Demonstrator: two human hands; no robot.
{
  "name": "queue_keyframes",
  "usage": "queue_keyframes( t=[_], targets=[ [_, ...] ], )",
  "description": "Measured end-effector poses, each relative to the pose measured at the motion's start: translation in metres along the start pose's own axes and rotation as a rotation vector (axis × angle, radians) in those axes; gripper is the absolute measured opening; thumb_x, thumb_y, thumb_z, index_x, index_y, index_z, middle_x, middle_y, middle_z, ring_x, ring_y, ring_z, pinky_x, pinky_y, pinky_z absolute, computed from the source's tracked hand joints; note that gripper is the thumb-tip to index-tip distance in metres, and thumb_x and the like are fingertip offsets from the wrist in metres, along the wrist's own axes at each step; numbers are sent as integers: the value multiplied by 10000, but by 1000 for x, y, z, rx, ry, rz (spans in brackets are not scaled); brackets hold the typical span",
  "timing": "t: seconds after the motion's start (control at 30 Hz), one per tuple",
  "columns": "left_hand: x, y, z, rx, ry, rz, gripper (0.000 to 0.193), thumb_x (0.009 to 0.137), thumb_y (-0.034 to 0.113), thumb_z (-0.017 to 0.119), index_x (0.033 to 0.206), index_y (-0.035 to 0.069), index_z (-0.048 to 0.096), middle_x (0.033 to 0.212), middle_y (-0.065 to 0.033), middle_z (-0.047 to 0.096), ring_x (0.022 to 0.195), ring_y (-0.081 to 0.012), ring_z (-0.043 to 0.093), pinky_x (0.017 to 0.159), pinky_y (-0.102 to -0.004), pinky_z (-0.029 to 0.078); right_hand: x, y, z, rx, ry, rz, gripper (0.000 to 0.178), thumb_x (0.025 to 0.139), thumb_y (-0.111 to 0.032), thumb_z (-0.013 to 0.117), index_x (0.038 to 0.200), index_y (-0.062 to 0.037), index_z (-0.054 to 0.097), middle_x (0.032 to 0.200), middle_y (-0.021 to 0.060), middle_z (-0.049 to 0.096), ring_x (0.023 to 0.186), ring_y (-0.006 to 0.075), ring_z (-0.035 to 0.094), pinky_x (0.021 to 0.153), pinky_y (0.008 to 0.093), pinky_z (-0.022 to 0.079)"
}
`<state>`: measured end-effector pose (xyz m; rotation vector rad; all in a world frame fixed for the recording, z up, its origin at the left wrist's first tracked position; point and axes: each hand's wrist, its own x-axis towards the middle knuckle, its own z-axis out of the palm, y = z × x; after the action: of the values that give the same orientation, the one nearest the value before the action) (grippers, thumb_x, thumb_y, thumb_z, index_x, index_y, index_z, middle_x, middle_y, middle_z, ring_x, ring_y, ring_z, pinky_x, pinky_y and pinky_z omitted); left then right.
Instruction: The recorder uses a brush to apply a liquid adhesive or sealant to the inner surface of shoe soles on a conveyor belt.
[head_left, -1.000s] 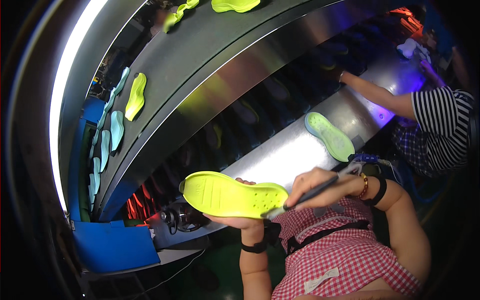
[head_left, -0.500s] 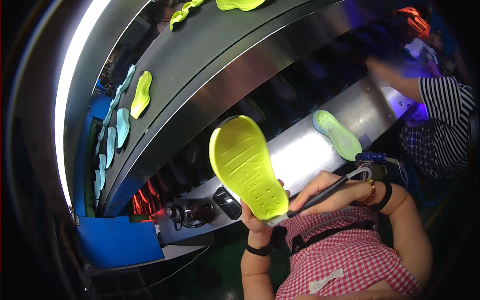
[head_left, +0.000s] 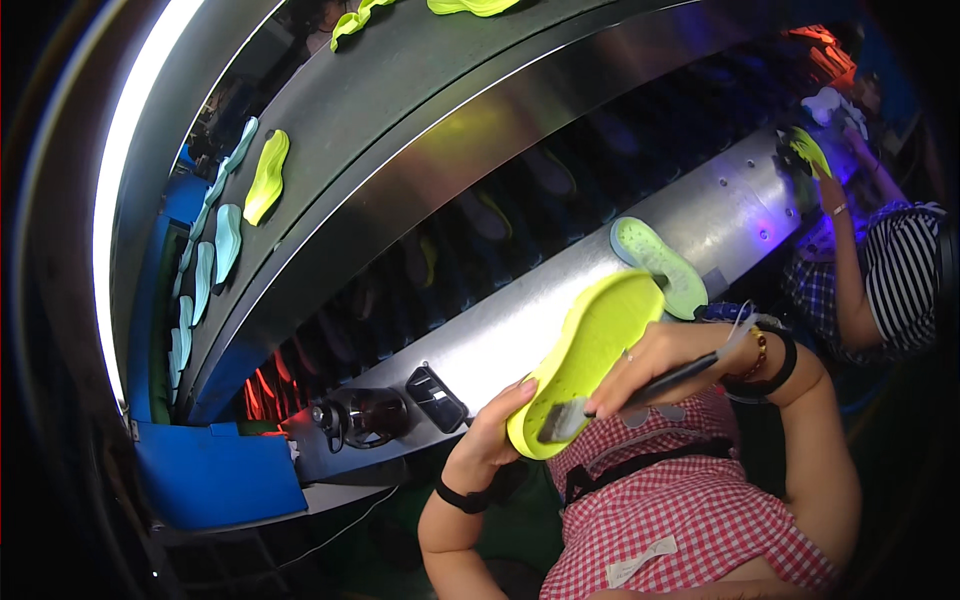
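Observation:
My left hand is closed on the edge of a bright yellow-green shoe sole, which I hold tilted in front of me with its hollow, rimmed side up. Between the fingers of my right hand is a brush with a dark handle. Its flat bristles rest inside the lower end of the sole, close to the rim. Just beyond my right hand, a pale green sole with small dots lies on the metal ledge.
A phone and a dark bottle stand on the ledge to the left. Farther off, a conveyor carries a yellow-green sole and several light-blue soles. At right a co-worker in a striped sleeve holds another yellow-green sole.
The sole has been turned over from its grooved face to its hollow side and shifted right. The brush has moved from its end edge to inside it. A sole now shows in the co-worker's hand.

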<state>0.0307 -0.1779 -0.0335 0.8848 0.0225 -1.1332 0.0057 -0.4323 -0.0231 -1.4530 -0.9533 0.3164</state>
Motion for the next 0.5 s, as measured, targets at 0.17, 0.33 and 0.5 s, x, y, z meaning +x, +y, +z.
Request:
queue_keyframes(
  t=[0.17, 0.33, 0.5],
  targets=[
    [-6, 5, 3, 127, 116, -107, 597, 853, 340, 411, 1304, -34, 298, 1256, -198, 432, 1123, -285, 472, 956, -376, 364, -9, -12, -11, -44, -215, 100, 208, 773, -14, 572, 979, -7, 595, 1011, 141, 616, 948, 263, 597, 832, 320, 461],
    [-19, 6, -3, 165, 88, 16, 611, 845, 331, 457, 1283, -68, 311, 1237, -191, 448, 1079, -248, 501, 899, -328, 411, -26, 6, -9, -76, -17, -19, 230, 778, -10, 567, 1006, -13, 600, 1032, 139, 611, 967, 247, 593, 850, 312, 462],
    [-38, 1, -16, 64, 190, 31, 619, 802, 316, 477, 1253, -89, 348, 1155, -195, 512, 999, -244, 549, 884, -310, 413, -31, -2, -8, -66, 83, 35, 215, 762, 6, 590, 975, 3, 614, 1024, 146, 613, 953, 253, 600, 844, 315, 471]
  ],
)
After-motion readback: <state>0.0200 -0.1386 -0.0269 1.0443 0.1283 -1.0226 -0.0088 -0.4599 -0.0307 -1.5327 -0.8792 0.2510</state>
